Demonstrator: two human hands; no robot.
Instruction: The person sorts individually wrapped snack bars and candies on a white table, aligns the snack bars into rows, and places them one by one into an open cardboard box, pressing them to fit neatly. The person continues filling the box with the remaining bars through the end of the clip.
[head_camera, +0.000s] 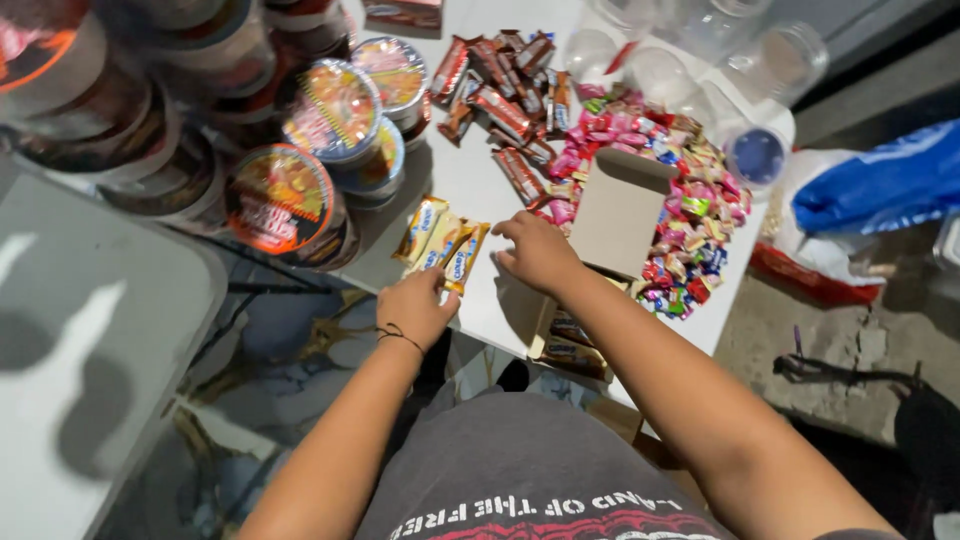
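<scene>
Yellow snack bars (440, 240), three side by side on the tabletop (480, 190); long axes run away from the person. Left hand (415, 305) pinches the nearest bar's end. Right hand (540, 252) spread, resting beside an open cardboard box (620, 210).

Yellow and gold wrappers with a small blue patch are seen on the snack bars (441, 240). Red and brown wrappers are seen on the chocolate bars (500, 105). The candy pile (690, 200) is mixed pink, red, green, blue and yellow. The cardboard box (618, 212) is plain brown. Orange and red lids are seen on the noodle cups (285, 195). The table (480, 185) is white. A thin black band (400, 335) is worn on one wrist. The plastic bag (880, 185) is blue. The shirt (530, 470) is grey with white and red print.
</scene>
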